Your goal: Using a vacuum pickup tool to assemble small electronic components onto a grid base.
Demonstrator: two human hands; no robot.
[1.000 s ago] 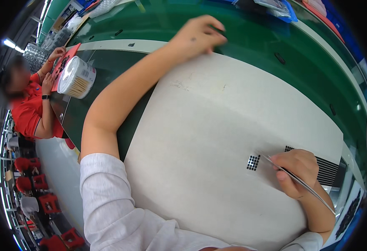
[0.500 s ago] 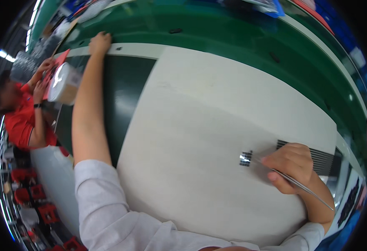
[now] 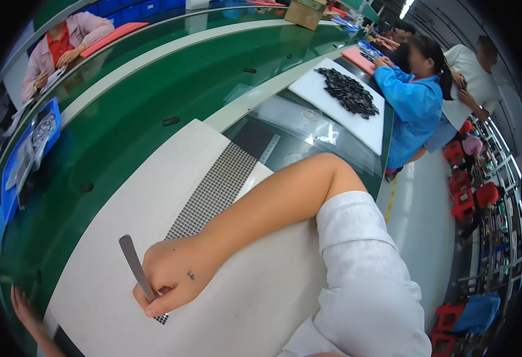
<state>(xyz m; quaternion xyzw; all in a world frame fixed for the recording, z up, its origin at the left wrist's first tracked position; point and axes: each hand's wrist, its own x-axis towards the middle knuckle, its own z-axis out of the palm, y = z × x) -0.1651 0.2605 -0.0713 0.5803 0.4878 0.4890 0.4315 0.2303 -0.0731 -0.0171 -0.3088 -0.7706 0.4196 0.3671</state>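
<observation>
My right hand (image 3: 174, 273) grips a pair of metal tweezers (image 3: 133, 256), their upper end slanting up to the left. The tips are hidden by the fingers, right over a small piece of dark square stickers (image 3: 162, 319) on the white board (image 3: 237, 291). Beside that hand, partly under its wrist, lies a long strip with a grid of small dark squares (image 3: 210, 187). My left hand (image 3: 27, 312) is at the lower left rim, somewhat blurred, over the edge of the green belt (image 3: 130, 140); its fingers look stretched out and nothing shows in them.
Several small black parts (image 3: 170, 121) lie spread along the belt. A blue tray (image 3: 46, 128) with plastic bags stands beyond it. To the right, a white board (image 3: 305, 86) bears a heap of black pieces (image 3: 350, 92); a co-worker in blue (image 3: 412, 107) sits beside it. Clear plastic sheets (image 3: 308, 128) lie nearer.
The view has swung to the right, bringing the strip and the co-worker in blue into sight. My right hand still holds the tweezers, now right over the small sticker piece. My left hand stays by the belt.
</observation>
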